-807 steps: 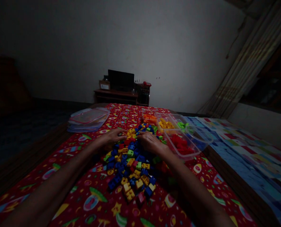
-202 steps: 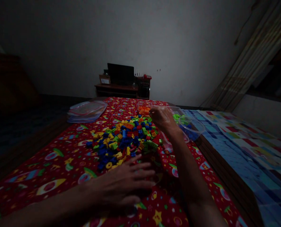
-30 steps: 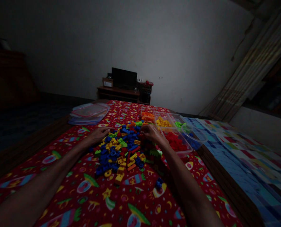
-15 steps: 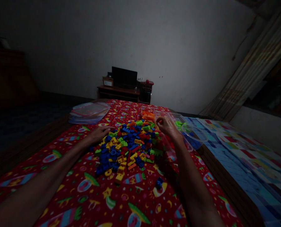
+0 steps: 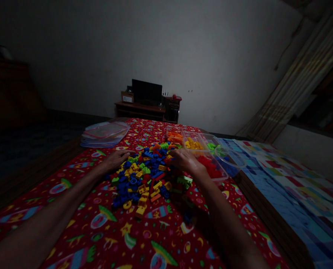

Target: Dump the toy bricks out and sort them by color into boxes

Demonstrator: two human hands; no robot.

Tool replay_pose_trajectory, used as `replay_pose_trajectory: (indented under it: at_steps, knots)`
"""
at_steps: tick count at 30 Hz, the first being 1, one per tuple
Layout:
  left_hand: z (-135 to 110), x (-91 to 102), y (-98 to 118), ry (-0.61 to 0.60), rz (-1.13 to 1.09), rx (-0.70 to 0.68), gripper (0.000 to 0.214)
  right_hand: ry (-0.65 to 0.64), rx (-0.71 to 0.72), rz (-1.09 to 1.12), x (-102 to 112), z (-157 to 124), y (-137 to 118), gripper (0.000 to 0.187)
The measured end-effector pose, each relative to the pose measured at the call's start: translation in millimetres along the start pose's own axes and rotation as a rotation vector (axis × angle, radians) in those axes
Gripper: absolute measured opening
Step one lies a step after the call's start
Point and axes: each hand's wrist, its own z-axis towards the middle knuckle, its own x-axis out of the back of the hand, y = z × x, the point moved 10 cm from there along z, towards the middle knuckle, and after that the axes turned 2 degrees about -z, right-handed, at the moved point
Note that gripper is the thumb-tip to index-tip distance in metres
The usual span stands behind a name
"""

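Note:
A heap of mixed toy building bricks in blue, yellow, green and red lies on a red patterned cloth. At the heap's left edge rests my left hand, its fingers stretched out and apart, with nothing seen in it. My right hand reaches over the heap's right side, fingers pointing down and left among the bricks. Its fingertips are dark and partly hidden, so whether they grip a brick cannot be made out. Beyond it stand clear plastic boxes holding orange bricks, yellow bricks, red bricks and green bricks.
Stacked clear plastic lids or bags lie at the far left of the cloth. A clear round-edged container sits at the right, near a wooden edge and a blue checked bedcover. A monitor stands on a desk behind.
My right hand has moved left and toward me, from above the plastic boxes to the heap, uncovering the yellow and red bricks. My left hand has stayed in place.

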Motion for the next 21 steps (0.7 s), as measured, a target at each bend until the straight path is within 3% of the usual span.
replay_pose_trajectory:
  at_steps: [3,8,15,21]
  knots:
    - [-1.7,0.1,2.8,-0.008,-0.007,-0.005,0.059,-0.025,0.047,-0.056,-20.8,-0.6,-18.3,0.024]
    - [-0.9,0.1,0.2,0.005,-0.008,-0.016,0.059,0.015,0.026,-0.026,-27.8,1.3,-8.7,0.026]
    - [-0.6,-0.2,0.1,0.007,0.001,-0.012,0.059,0.11,-0.02,0.094,5.4,2.5,13.7,0.02]
    - [-0.8,1.6,2.3,0.011,0.016,-0.022,0.061,0.08,-0.248,0.081,34.1,-8.2,71.8,0.02]
